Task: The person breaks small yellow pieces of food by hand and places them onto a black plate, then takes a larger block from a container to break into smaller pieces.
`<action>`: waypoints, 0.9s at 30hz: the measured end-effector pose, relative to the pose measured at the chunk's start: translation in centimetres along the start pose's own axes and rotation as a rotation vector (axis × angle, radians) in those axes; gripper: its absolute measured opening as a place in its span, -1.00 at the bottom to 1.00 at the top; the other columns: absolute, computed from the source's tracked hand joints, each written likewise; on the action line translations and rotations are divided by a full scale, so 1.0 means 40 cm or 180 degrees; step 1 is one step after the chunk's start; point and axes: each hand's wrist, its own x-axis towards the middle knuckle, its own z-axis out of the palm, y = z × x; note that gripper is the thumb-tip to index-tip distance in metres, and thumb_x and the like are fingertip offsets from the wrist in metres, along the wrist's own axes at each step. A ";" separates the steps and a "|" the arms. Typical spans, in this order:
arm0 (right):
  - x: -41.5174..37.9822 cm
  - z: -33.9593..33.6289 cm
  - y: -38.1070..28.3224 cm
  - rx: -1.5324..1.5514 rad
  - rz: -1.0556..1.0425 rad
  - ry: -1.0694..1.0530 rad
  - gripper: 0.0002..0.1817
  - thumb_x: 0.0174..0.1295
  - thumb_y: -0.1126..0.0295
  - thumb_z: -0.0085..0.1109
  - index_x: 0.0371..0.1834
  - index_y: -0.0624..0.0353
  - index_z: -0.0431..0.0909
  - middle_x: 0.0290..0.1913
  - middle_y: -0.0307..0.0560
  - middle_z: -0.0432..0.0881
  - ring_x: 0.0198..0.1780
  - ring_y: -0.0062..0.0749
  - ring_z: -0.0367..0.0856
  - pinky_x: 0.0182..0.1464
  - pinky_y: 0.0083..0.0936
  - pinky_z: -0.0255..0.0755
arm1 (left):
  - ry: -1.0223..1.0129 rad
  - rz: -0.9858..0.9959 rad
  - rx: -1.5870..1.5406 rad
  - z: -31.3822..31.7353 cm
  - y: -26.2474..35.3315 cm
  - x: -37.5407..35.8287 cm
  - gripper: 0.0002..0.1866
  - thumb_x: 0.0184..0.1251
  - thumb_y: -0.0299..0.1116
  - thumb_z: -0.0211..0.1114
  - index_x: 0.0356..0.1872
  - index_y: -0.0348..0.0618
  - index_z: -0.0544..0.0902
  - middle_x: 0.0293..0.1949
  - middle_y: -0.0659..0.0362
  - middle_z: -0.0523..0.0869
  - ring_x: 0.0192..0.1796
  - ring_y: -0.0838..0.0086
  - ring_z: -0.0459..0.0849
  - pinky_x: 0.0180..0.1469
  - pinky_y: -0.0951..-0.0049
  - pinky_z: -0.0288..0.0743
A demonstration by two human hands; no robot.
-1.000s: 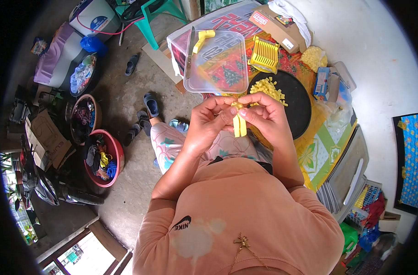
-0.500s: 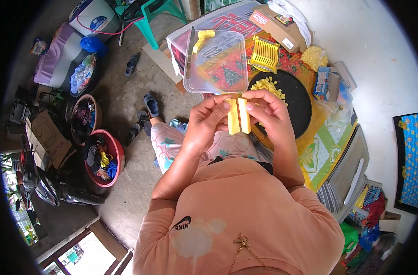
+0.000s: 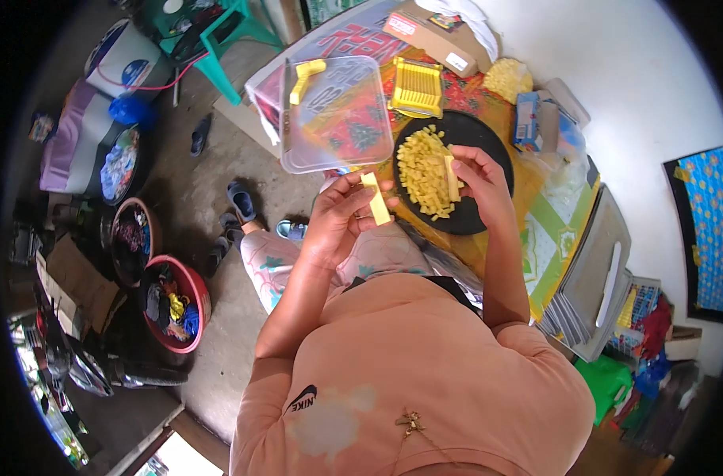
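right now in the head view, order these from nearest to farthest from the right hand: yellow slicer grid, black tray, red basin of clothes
1. black tray, directly under the right hand.
2. yellow slicer grid, beyond the tray on the table.
3. red basin of clothes, on the floor, far left.

Clear lid point(image 3: 337, 115) and slicer point(image 3: 416, 87) crowd the black tray point(image 3: 488, 218).

The right hand point(image 3: 479, 178) covers part of its yellow strip point(image 3: 452, 178) and some cubes on the black tray point(image 3: 488, 218). Box labels point(image 3: 457, 62) are too small to read. The fisheye rim darkens the laundry tubs point(image 3: 173, 297).
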 end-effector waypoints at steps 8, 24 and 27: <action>0.027 -0.193 0.207 -0.0539 0.0253 0.0710 -0.71 0.24 0.39 0.16 0.01 0.22 0.51 -0.22 -0.15 0.64 -0.22 -0.47 0.65 -0.22 -0.48 0.55 | -0.0058 -0.0396 0.0107 0.015 -0.061 0.062 -0.70 0.35 -0.40 0.14 0.05 -0.25 0.42 -0.10 0.00 0.66 -0.14 0.26 0.73 -0.19 0.31 0.70; -0.015 -0.028 0.017 -0.0059 -0.0135 -0.0565 -0.70 0.22 0.42 0.23 0.00 0.26 0.55 -0.16 -0.18 0.65 -0.14 -0.59 0.61 -0.13 -0.63 0.49 | -0.0369 0.0055 0.1565 0.057 -0.042 0.080 -0.64 0.29 -0.53 0.20 0.10 -0.26 0.42 -0.14 0.08 0.65 -0.30 0.54 0.63 -0.29 0.55 0.53; -0.010 0.032 -0.032 0.0243 -0.0328 -0.1140 -0.68 0.19 0.48 0.25 0.02 0.28 0.54 -0.17 -0.17 0.64 -0.12 -0.62 0.59 -0.10 -0.65 0.49 | -0.0456 0.0278 0.1836 0.060 -0.023 0.066 -0.68 0.28 -0.57 0.22 0.04 -0.28 0.43 -0.18 0.12 0.65 -0.30 0.57 0.61 -0.29 0.57 0.49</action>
